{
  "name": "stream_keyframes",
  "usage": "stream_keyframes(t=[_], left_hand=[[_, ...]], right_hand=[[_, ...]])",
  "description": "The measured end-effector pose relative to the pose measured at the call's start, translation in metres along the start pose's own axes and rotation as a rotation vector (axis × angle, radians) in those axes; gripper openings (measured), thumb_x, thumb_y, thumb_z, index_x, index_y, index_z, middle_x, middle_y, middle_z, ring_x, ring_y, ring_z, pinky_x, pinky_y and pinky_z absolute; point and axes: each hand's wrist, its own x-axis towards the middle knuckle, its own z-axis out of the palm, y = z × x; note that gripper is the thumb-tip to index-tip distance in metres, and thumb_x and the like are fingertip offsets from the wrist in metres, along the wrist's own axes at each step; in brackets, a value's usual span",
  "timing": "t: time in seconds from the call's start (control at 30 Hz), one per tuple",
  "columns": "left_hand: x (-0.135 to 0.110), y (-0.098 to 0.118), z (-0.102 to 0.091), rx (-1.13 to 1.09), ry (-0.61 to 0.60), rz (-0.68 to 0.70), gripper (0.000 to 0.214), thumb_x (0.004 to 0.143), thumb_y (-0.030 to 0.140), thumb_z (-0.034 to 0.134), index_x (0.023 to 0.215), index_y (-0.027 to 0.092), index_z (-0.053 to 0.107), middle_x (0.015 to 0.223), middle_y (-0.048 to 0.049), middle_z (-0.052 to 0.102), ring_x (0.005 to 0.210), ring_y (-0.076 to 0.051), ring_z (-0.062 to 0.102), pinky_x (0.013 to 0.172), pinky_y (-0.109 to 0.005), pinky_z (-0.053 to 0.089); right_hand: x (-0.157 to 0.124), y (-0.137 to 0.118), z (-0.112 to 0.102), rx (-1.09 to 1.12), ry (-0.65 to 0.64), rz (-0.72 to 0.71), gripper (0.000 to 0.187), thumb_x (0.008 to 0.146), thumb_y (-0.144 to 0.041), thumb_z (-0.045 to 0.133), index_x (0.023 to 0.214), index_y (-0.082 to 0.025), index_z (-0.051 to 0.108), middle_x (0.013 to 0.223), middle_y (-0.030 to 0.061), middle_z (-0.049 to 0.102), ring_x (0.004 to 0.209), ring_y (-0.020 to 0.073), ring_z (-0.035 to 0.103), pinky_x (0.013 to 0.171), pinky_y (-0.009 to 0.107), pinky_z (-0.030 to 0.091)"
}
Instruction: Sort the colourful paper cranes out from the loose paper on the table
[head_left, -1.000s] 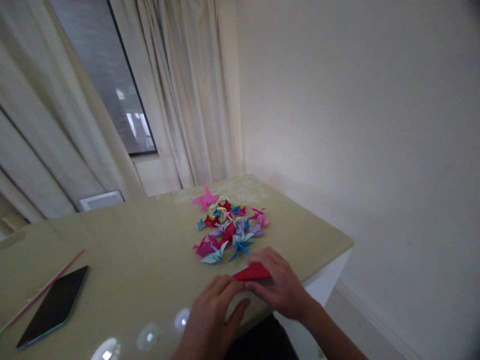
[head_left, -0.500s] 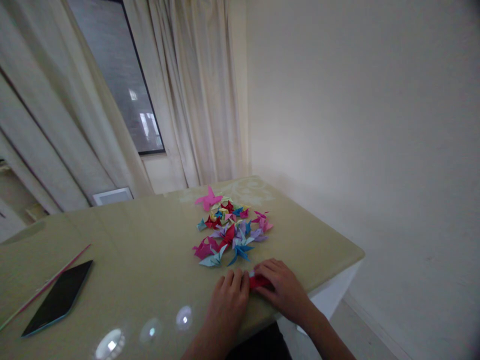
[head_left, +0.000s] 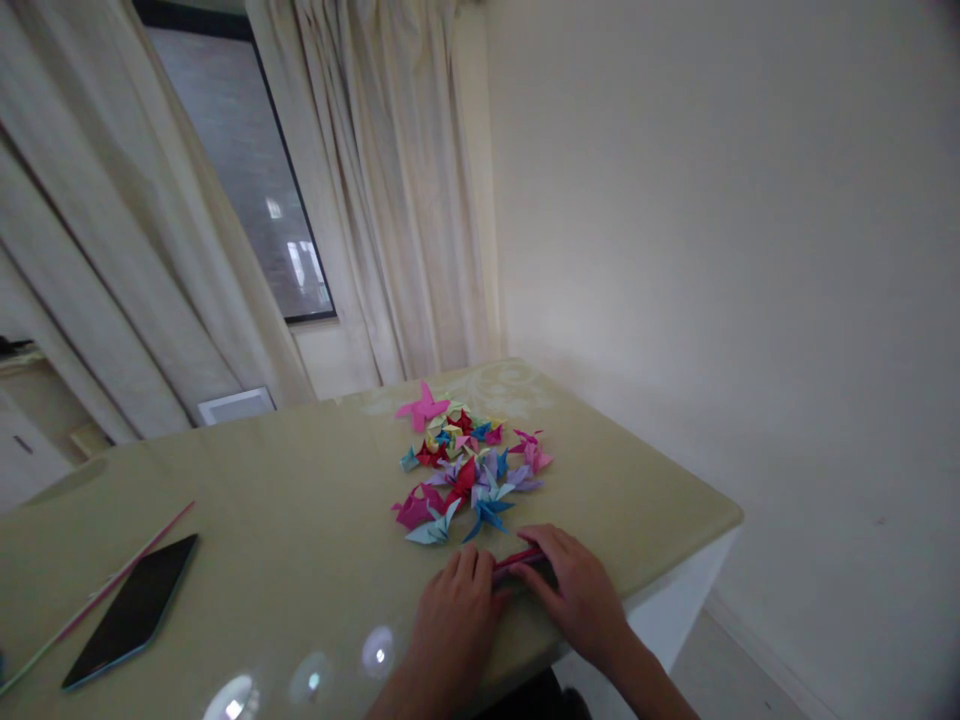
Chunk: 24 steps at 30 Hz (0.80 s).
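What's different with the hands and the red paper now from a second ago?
The left hand has moved a little right, toward the right hand, and its fingers now point more forward. The red paper showed a wide side before; now only a thin strip shows. The right hand still has hold of it. The colourful folded papers and black tablet stayed put.

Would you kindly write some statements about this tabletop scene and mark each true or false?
1. The left hand and right hand are both at the thin folded red paper. True.
2. The heap of colourful folded-paper figures lies beyond both hands. True.
3. The right hand rests inside the heap. False: it holds the red paper.
4. A black rectangular device lies to the heap's left. True.
5. The device stands upright. False: it lies flat.
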Motion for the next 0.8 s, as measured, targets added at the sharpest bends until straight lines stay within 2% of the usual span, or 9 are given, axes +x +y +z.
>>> stream_keyframes(t=[0.1, 0.33, 0.47, 0.53, 0.57, 0.67, 0.73, 0.8], left_hand=[[-0.001, -0.003, 0.004, -0.014, 0.001, -0.005, 0.024, 0.099, 0.023, 0.066, 0.122, 0.020, 0.067, 0.125, -0.0108, 0.069, 0.120, -0.030, 0.067, 0.101, -0.045, 0.057], [0.003, -0.004, 0.004, 0.113, 0.000, 0.036, 0.032, 0.103, 0.007, 0.044, 0.122, 0.017, 0.068, 0.122, -0.0119, 0.072, 0.117, -0.029, 0.069, 0.098, -0.043, 0.057], [0.000, -0.005, 0.005, 0.064, 0.032, -0.003, 0.034, 0.104, 0.007, 0.041, 0.121, 0.019, 0.068, 0.118, -0.0112, 0.075, 0.113, -0.027, 0.072, 0.092, -0.037, 0.058], [-0.001, -0.007, 0.007, -0.018, 0.044, -0.023, 0.033, 0.106, 0.011, 0.038, 0.121, 0.021, 0.066, 0.113, -0.0093, 0.077, 0.105, -0.025, 0.075, 0.084, -0.032, 0.058], [-0.002, -0.007, 0.008, -0.071, 0.045, -0.024, 0.031, 0.107, 0.014, 0.039, 0.121, 0.022, 0.065, 0.111, -0.0084, 0.078, 0.101, -0.024, 0.076, 0.081, -0.030, 0.057], [-0.004, -0.008, 0.008, -0.258, 0.057, 0.014, 0.025, 0.104, 0.021, 0.047, 0.123, 0.025, 0.064, 0.114, -0.0070, 0.079, 0.101, -0.024, 0.078, 0.080, -0.028, 0.057], [-0.005, -0.007, 0.005, -0.415, 0.075, 0.049, 0.027, 0.101, 0.022, 0.052, 0.126, 0.026, 0.063, 0.115, -0.0060, 0.080, 0.101, -0.023, 0.077, 0.083, -0.027, 0.057], [-0.006, -0.008, 0.000, -0.580, 0.088, 0.060, 0.025, 0.099, 0.024, 0.053, 0.121, 0.025, 0.066, 0.107, -0.0041, 0.081, 0.094, -0.021, 0.077, 0.081, -0.026, 0.056]], right_hand=[[-0.001, 0.003, 0.005, -0.027, 0.045, 0.013, 0.036, 0.099, -0.047, 0.069, 0.125, -0.022, 0.069, 0.119, 0.0095, 0.076, 0.109, 0.0283, 0.072, 0.097, 0.040, 0.056], [-0.005, 0.012, 0.012, -0.070, 0.128, -0.021, 0.051, 0.098, -0.054, 0.065, 0.138, -0.022, 0.062, 0.126, 0.0118, 0.076, 0.113, 0.0305, 0.074, 0.099, 0.045, 0.060], [-0.006, 0.012, 0.010, 0.015, 0.173, 0.074, 0.071, 0.094, -0.057, 0.067, 0.153, -0.023, 0.049, 0.131, 0.0135, 0.075, 0.116, 0.0326, 0.074, 0.099, 0.047, 0.061], [-0.006, 0.007, 0.008, 0.125, 0.175, 0.149, 0.072, 0.093, -0.058, 0.068, 0.153, -0.023, 0.049, 0.121, 0.0120, 0.078, 0.105, 0.0314, 0.078, 0.092, 0.045, 0.063], [-0.005, 0.003, 0.006, 0.207, 0.159, 0.174, 0.067, 0.094, -0.058, 0.068, 0.148, -0.023, 0.054, 0.116, 0.0110, 0.079, 0.099, 0.0301, 0.078, 0.088, 0.043, 0.064], [-0.004, -0.010, 0.005, 0.506, 0.132, 0.197, 0.047, 0.094, -0.059, 0.068, 0.123, -0.021, 0.067, 0.100, 0.0091, 0.079, 0.089, 0.0270, 0.077, 0.080, 0.037, 0.064], [-0.002, -0.018, 0.008, 0.677, 0.187, 0.203, 0.044, 0.092, -0.059, 0.071, 0.114, -0.021, 0.067, 0.089, 0.0063, 0.077, 0.081, 0.0249, 0.075, 0.073, 0.034, 0.063], [0.000, -0.024, 0.013, 0.801, 0.254, 0.214, 0.046, 0.088, -0.058, 0.077, 0.113, -0.021, 0.065, 0.082, 0.0036, 0.074, 0.073, 0.0224, 0.072, 0.065, 0.031, 0.061]])
